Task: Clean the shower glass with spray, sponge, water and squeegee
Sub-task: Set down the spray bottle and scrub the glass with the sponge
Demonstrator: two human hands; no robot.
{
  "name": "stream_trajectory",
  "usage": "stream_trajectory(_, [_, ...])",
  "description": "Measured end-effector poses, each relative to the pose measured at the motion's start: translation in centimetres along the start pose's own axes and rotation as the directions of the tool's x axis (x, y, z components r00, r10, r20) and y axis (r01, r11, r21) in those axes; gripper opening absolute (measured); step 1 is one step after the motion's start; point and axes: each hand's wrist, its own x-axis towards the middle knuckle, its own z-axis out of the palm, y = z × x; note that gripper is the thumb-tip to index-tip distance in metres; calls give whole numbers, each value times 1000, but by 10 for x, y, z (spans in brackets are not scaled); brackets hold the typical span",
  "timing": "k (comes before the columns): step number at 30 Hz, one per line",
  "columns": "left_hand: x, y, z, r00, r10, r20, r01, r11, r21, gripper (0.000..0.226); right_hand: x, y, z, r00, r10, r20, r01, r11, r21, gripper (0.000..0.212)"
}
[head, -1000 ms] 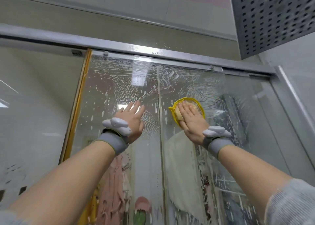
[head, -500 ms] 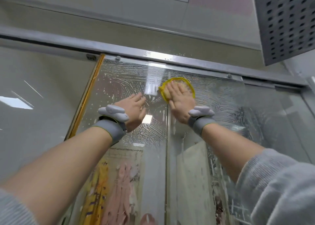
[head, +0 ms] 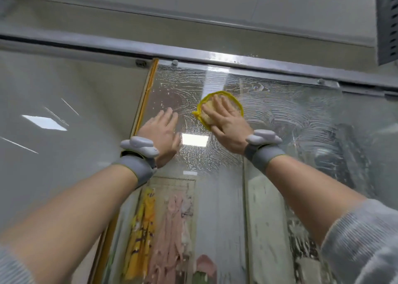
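- While you reach up at the shower glass, your right hand presses the yellow sponge flat against the pane, just above the centre of the frame; its fingers lie straight and spread over the sponge, not curled round it.
- Your left hand sits just left of the sponge, apart from it, palm toward the glass with fingers straight and together; it holds nothing. Whether the palm actually touches the pane, you cannot tell from this view.
- Both of your wrists carry a grey band with a pale device on top: left wrist band, right wrist band.
- White soap streaks run in arcs across the upper part of the glass, to the right of the sponge and around both hands; the lower part of the pane looks clearer.
- A metal top rail crosses the frame just above the glass, and a yellowish edge strip runs down the pane's left side, beside your left hand.
- Seen through the lower glass, at lower centre, hang a yellow garment and a pink garment, side by side.
- A perforated grey panel fills the upper right corner.
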Motion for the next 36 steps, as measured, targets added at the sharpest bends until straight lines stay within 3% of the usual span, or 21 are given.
stream_trajectory(2, [-6, -13, 5, 1000, -9, 3, 9, 1000, -9, 59, 9, 4, -3, 999, 31, 41, -30, 999, -34, 59])
stream_trajectory(6, [-14, -42, 2, 996, -84, -2, 83, 987, -139, 57, 49, 1, -2, 970, 243, 22, -240, 967, -89, 63])
stream_trajectory(8, [-20, -54, 1, 997, -79, 7, 78, 969, -234, 56, 57, -24, 4, 988, 156, 5, -155, 983, -98, 64])
stream_trajectory(11, [-29, -60, 2, 994, -80, -78, 36, 891, -452, 52, 37, -54, 17, 990, -138, 34, 141, 986, -87, 62])
stream_trajectory(12, [-32, -64, 2, 985, -125, -118, 44, 848, -528, 50, 36, -56, 18, 984, -171, 45, 175, 980, -91, 62])
stream_trajectory(14, [-32, -67, 0, 958, -255, -130, 111, 750, -652, 47, 48, -46, 13, 996, -77, 41, 81, 991, -109, 62])
stream_trajectory(17, [-25, -78, 3, 900, -435, 1, 257, 530, -808, 29, 82, -51, 6, 991, 114, 71, -104, 987, -123, 62])
stream_trajectory(19, [-21, -84, 7, 885, -448, 127, 286, 310, -907, 28, 100, -73, 9, 991, 103, 84, -92, 988, -126, 63])
stream_trajectory(21, [-20, -89, 12, 858, -457, 235, 337, 155, -929, 28, 106, -93, 16, 997, 30, 69, -22, 993, -115, 62])
stream_trajectory(26, [-22, -93, 13, 800, -417, 432, 480, 14, -877, 27, 60, -89, 19, 948, -268, 169, 287, 953, -96, 58])
stream_trajectory(28, [-25, -91, 3, 787, -373, 491, 533, 12, -846, 25, 59, -69, 7, 955, -204, 214, 238, 960, -147, 61])
stream_trajectory(31, [-28, -88, -3, 766, -340, 545, 569, -34, -822, 28, 68, -70, -3, 971, 48, 234, 5, 975, -223, 62])
stream_trajectory(33, [-35, -86, -3, 751, -350, 560, 574, -71, -815, 32, 58, -99, 5, 976, 11, 219, 24, 987, -156, 65])
stream_trajectory(36, [-52, -81, 4, 725, -407, 556, 581, -74, -811, 35, 6, -129, 22, 955, -188, 228, 205, 978, -51, 64])
